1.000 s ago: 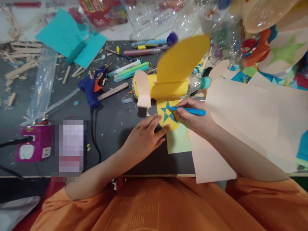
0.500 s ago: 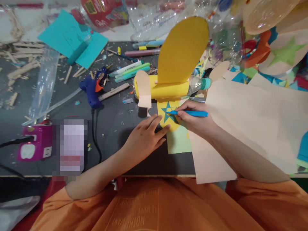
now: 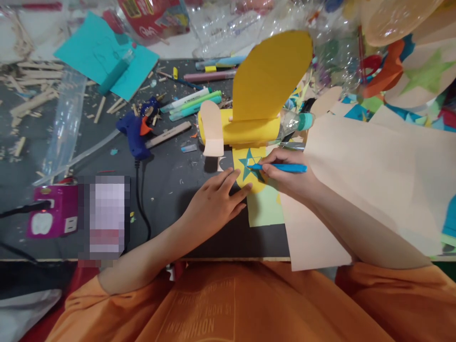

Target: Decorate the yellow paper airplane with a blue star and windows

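Note:
A bottle wrapped in yellow paper (image 3: 251,131) lies across the dark table, with a large yellow wing (image 3: 272,76) rising from its far side and a beige piece (image 3: 213,126) at its left end. On the lower yellow flap (image 3: 239,154) is a teal star (image 3: 245,172), partly outlined in blue. My right hand (image 3: 285,168) pinches a blue pen (image 3: 294,167), its tip on the star. My left hand (image 3: 223,194) rests palm down with fingers spread, fingertips at the flap's left edge. A pale green sheet (image 3: 265,213) lies under the flap.
A blue glue gun (image 3: 135,135) and several markers (image 3: 195,105) lie left of the bottle. A purple power socket (image 3: 53,221) sits at the left. Beige sheets (image 3: 374,175) cover the right side. Plastic bottles (image 3: 228,28) and paper scraps crowd the back.
The pen tip has shifted very slightly on the star, and the yellow wing leans a little further right. My left hand stays in place.

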The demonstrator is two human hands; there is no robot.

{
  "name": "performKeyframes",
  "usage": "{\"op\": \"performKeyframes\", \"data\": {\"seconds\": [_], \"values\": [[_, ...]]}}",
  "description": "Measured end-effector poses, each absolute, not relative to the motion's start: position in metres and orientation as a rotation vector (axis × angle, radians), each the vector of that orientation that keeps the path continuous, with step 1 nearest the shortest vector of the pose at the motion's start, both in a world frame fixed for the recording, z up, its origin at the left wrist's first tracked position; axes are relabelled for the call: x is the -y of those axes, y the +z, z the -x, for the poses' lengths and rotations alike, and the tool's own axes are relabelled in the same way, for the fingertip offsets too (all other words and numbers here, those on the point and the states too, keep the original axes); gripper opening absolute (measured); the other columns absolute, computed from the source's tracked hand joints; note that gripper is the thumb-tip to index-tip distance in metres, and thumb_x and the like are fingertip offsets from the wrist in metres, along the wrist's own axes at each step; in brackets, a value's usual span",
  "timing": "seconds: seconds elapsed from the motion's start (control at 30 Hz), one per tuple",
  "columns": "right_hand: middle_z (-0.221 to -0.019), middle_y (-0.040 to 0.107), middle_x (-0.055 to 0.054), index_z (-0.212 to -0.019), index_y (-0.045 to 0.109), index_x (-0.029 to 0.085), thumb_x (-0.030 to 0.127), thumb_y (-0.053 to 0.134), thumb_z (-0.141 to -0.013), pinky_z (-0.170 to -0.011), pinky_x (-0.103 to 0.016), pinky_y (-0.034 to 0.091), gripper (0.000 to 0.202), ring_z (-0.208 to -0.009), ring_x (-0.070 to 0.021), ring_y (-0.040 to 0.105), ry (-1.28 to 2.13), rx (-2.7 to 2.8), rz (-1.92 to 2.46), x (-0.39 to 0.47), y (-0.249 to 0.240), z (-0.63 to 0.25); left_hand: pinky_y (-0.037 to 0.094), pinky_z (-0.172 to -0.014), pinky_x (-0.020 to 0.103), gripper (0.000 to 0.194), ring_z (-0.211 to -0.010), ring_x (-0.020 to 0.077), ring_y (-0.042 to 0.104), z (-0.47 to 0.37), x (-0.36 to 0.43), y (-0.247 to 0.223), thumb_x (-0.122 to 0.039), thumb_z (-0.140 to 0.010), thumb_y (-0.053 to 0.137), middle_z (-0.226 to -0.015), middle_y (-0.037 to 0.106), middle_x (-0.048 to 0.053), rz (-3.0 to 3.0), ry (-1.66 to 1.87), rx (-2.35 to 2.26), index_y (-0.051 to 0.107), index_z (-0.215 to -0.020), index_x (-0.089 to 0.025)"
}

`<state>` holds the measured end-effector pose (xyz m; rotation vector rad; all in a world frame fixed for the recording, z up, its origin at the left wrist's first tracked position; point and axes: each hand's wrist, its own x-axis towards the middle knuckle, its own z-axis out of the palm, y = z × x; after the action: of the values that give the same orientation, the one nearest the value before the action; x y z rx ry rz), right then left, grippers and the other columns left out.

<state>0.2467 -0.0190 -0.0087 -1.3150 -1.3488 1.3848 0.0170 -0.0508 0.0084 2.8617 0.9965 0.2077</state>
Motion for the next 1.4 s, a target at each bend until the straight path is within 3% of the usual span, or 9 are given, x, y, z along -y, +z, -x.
{"op": "performKeyframes", "data": {"seconds": [0.6,1.17,1.4], "values": [[-0.066,0.063,0.000,-0.070,0.065,0.020,0.050,0.079,-0.080,-0.058,-0.029,0.046,0.034,-0.060,-0.0124,0.055,1.361,1.365,1.276,0.0176,-0.0091,-0.2471,0.059,-0.103,0.046,0.036,-0.129,0.0334,0.064,-0.0164,0.0506,0.0079,-0.023,-0.096,0.068,-0.136,0.064,0.019,-2.870,0.257,-0.972,0.068,-0.132,-0.018],[-0.061,0.064,0.002,-0.065,0.063,0.021,0.033,0.075,-0.081,-0.054,-0.026,0.045,0.024,-0.056,-0.0109,0.056,1.293,1.247,1.306,0.0167,-0.0072,-0.2475,0.058,-0.105,0.043,0.035,-0.132,0.0302,0.062,-0.0159,0.0516,0.0083,-0.025,-0.097,0.067,-0.138,0.064,0.016,-2.874,0.210,-1.005,0.068,-0.131,-0.022],[-0.061,0.064,0.002,-0.067,0.064,0.021,0.039,0.080,-0.080,-0.054,-0.026,0.045,0.027,-0.055,-0.0104,0.056,1.307,1.244,1.272,0.0164,-0.0087,-0.2470,0.059,-0.103,0.043,0.034,-0.130,0.0306,0.063,-0.0160,0.0516,0.0069,-0.026,-0.097,0.067,-0.136,0.065,0.016,-2.878,0.229,-1.005,0.068,-0.131,-0.022]]}}
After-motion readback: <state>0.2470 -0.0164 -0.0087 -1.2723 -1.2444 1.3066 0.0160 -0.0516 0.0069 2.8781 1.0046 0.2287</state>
